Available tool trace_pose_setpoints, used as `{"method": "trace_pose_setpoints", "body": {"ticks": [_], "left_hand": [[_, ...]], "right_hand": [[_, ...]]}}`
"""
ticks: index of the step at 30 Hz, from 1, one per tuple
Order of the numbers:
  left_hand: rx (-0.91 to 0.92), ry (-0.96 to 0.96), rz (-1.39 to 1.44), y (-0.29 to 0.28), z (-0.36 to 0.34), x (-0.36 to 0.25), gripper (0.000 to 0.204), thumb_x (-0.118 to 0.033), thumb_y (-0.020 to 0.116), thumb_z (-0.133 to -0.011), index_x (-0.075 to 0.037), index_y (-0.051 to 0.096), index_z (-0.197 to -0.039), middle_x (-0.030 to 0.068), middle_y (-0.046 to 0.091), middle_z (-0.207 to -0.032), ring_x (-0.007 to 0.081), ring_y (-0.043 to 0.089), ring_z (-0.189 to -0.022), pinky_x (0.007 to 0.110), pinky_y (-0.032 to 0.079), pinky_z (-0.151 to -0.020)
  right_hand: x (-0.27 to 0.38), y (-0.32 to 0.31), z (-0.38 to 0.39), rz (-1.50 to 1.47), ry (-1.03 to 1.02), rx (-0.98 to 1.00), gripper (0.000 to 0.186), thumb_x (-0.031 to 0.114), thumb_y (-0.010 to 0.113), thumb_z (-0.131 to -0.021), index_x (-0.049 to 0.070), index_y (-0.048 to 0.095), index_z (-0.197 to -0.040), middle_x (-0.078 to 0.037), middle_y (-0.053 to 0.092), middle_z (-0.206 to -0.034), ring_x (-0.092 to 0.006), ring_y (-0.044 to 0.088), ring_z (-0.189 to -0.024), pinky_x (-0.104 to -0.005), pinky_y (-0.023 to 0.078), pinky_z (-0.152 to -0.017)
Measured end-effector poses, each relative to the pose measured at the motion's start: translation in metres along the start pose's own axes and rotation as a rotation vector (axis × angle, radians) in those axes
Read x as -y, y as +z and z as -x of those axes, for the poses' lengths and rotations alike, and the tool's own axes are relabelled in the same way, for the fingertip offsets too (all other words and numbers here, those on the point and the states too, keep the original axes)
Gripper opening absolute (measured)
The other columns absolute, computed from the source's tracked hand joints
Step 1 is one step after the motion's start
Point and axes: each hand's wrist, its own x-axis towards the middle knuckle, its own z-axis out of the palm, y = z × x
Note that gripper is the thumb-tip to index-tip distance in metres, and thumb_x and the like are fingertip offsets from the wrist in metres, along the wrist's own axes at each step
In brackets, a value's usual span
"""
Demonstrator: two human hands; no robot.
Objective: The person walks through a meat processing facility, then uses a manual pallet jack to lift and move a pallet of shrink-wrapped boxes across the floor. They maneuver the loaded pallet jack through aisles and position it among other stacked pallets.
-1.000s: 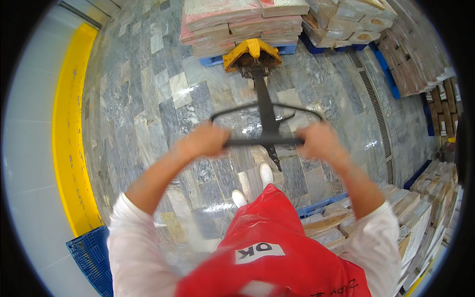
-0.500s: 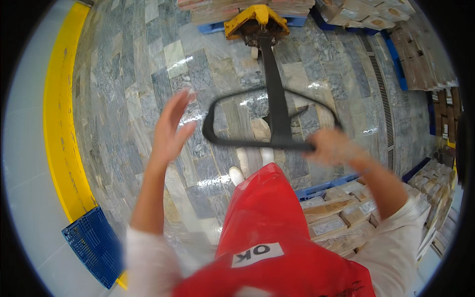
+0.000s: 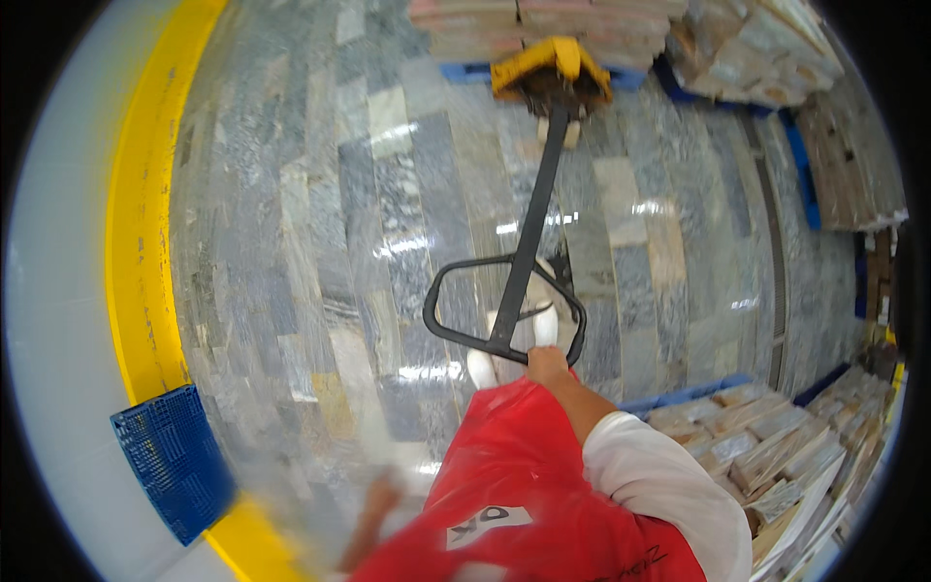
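Note:
My right hand (image 3: 548,363) grips the near bar of the black loop handle (image 3: 430,308) of a pallet jack (image 3: 553,73). The handle's long bar runs forward to the jack's yellow head, which stands against a blue pallet (image 3: 465,73) loaded with stacked packs (image 3: 572,27). The handle is tilted down toward me, its loop over my white shoes (image 3: 546,323). Low in the view, left of my red apron (image 3: 504,441), my left hand (image 3: 381,497) hangs away from the handle. Motion smears its fingers.
A blue plastic pallet (image 3: 175,464) leans by the yellow kerb (image 3: 141,242) on the left. Wrapped loads (image 3: 756,53) stand at the far right, more boxes (image 3: 747,446) on a pallet close by on my right. A drain grate (image 3: 771,223) crosses the shiny tiled floor (image 3: 291,213).
My right hand has drawn the handle closer to me and leftward, still gripping it. My left hand has dropped from beside the handle down toward my body.

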Motion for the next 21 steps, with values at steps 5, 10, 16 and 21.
{"method": "trace_pose_setpoints", "body": {"ticks": [5, 10, 16, 21], "left_hand": [[-0.460, 0.559, 0.143, -0.176, -0.141, -0.257, 0.070, -0.026, 0.079, -0.089, -0.003, 0.050, -0.149, 0.0244, 0.054, -0.147, 0.0437, 0.050, -0.137, 0.048, 0.041, -0.115], [-0.558, 0.872, -0.171, -0.287, -0.158, -0.419, 0.074, -0.023, 0.085, -0.081, -0.006, 0.053, -0.145, 0.0219, 0.052, -0.146, 0.0430, 0.045, -0.140, 0.057, 0.035, -0.118], [-0.834, 1.010, -0.229, -0.360, -0.203, -0.496, 0.060, -0.020, 0.088, -0.074, -0.008, 0.061, -0.126, 0.0153, 0.058, -0.114, 0.0371, 0.055, -0.118, 0.056, 0.038, -0.112], [-0.814, 1.018, -0.263, -0.432, -0.216, -0.549, 0.043, -0.025, 0.085, -0.076, -0.008, 0.067, -0.111, 0.0142, 0.066, -0.099, 0.0362, 0.064, -0.106, 0.050, 0.048, -0.103]], "right_hand": [[-0.001, -0.125, 0.090, 0.004, -0.024, -0.104, 0.032, 0.031, 0.073, -0.083, 0.006, 0.077, -0.102, -0.025, 0.075, -0.098, -0.0426, 0.073, -0.096, -0.0522, 0.058, -0.087], [0.004, -0.269, 0.162, 0.036, -0.171, -0.469, 0.028, 0.031, 0.076, -0.080, 0.009, 0.075, -0.097, -0.021, 0.074, -0.090, -0.0413, 0.073, -0.089, -0.0528, 0.058, -0.080], [0.012, -0.396, 0.164, 0.048, -0.353, -1.012, 0.022, 0.027, 0.080, -0.074, 0.010, 0.068, -0.082, -0.014, 0.070, -0.076, -0.0377, 0.070, -0.076, -0.0512, 0.054, -0.069], [0.024, -0.466, 0.157, 0.172, -0.308, -1.247, 0.030, 0.032, 0.084, -0.070, 0.010, 0.066, -0.078, -0.011, 0.068, -0.072, -0.0348, 0.068, -0.071, -0.0480, 0.054, -0.067]]}}
